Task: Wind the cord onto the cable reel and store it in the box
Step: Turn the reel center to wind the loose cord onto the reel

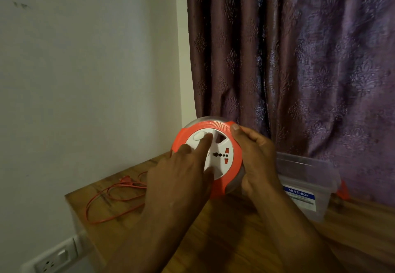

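Observation:
A round cable reel (222,151) with an orange rim and a white socket face is held up above the wooden table (235,230). My right hand (256,157) grips its right edge, thumb on the rim. My left hand (183,178) lies on the white face, index finger stretched out onto a white oval part near the top. The orange cord (111,200) lies in loose loops on the table's left end, its plug near the back. A clear plastic box (310,183) with a blue MULTI-BOX label stands at the right.
A white wall is at the left, with a wall socket (53,260) low down beside the table. A purple patterned curtain (299,59) hangs behind the table. An orange clip (343,191) shows at the box's right side.

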